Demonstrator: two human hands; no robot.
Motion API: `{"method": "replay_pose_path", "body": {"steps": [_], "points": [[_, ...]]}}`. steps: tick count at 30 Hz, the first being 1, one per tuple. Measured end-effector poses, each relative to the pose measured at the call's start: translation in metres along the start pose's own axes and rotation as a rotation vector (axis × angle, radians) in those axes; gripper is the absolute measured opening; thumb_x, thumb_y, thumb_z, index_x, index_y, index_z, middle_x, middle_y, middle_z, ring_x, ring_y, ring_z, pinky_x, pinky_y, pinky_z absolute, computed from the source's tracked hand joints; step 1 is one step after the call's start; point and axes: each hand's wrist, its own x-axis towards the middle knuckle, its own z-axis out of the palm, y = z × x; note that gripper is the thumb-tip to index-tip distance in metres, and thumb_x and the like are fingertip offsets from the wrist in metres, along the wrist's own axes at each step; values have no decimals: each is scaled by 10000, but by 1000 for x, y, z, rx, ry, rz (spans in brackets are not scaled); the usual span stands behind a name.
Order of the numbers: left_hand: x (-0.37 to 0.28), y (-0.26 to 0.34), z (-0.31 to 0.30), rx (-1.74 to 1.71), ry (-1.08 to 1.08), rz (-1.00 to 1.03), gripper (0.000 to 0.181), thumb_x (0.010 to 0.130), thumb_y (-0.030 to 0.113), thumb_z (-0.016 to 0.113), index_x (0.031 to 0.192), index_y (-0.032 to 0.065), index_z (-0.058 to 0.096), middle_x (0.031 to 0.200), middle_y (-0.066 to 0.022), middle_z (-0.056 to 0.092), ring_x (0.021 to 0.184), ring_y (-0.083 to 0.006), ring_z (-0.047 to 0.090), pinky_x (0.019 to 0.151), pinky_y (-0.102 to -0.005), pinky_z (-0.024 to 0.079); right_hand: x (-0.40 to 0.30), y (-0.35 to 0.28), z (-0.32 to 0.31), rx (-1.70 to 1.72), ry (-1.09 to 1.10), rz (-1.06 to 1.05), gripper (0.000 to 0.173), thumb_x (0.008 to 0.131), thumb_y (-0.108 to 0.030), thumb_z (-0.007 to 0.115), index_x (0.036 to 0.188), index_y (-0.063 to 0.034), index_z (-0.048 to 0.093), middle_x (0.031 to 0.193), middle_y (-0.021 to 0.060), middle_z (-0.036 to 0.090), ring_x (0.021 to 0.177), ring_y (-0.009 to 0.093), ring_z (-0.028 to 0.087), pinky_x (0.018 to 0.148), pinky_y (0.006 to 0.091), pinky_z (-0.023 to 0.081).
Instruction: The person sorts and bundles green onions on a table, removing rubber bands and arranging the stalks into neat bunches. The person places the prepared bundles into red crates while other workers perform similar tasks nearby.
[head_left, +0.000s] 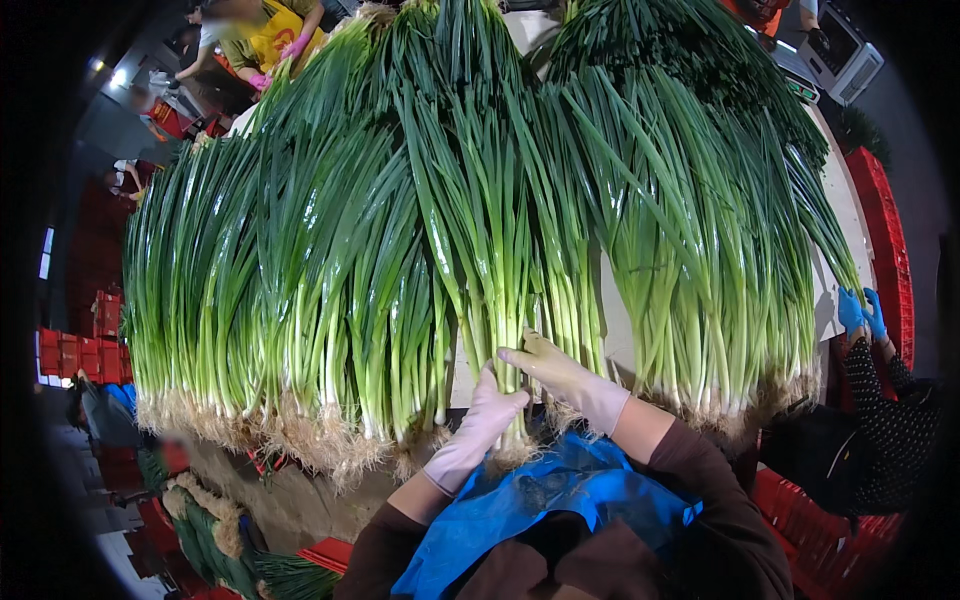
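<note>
Long green onions with pale stems and stringy roots (512, 450) stand out in a bunch before me, roots toward my blue plastic apron (480, 525). My left hand (491, 420), in a pale glove, is closed round the lower stems of this bunch. My right hand (555, 371), also gloved, lies on the same bunch a little higher, its fingers curled over the stems. More green onions (300, 262) spread over the table to the left, their roots at the near edge. Another mass of them (712, 300) lies to the right.
The pale table (616, 315) shows between the bunches. At the right, a co-worker's blue-gloved hands (861, 311) hold green onions near red crates (881, 225). A scale (799, 79) stands at the far right. Across the table is a co-worker in a yellow apron (277, 37). Tied bundles (199, 532) lie at lower left.
</note>
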Motion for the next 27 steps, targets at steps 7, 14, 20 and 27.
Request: {"method": "replay_pose_path", "body": {"steps": [7, 14, 20, 27], "points": [[-30, -25, -36, -163, -142, 138, 514, 803, -70, 553, 1298, 7, 439, 787, -36, 547, 635, -126, 558, 568, -262, 477, 23, -54, -14, 482, 34, -116, 923, 803, -322, 737, 1447, 51, 190, 1440, 280, 331, 1339, 361, 339, 1135, 418, 231], [-52, -18, -62, -252, -193, 222, 570, 826, -41, 596, 1358, -10, 392, 842, -40, 590, 723, -146, 610, 684, -283, 514, 14, -111, 9, 261, 62, -379, 911, 839, -275, 676, 1445, 118, 120, 1459, 273, 311, 1350, 296, 342, 1117, 347, 258], [-29, 8, -71, -445, -334, 181, 677, 828, 136, 655, 1403, -17, 334, 963, -93, 628, 842, -221, 633, 769, -362, 534, 5, -144, -3, 44, 51, -374, 887, 857, -365, 636, 1463, 55, 144, 1472, 325, 229, 1394, 367, 242, 1140, 405, 230], [53, -34, -65, -146, 233, 13, 629, 801, 63, 686, 1353, -22, 397, 1186, -171, 581, 1106, -219, 557, 899, -330, 462, 15, -6, -72, -659, 647, -262, 651, 877, -293, 595, 1413, -20, 346, 1341, 274, 466, 1218, 391, 490, 1046, 472, 394]]}}
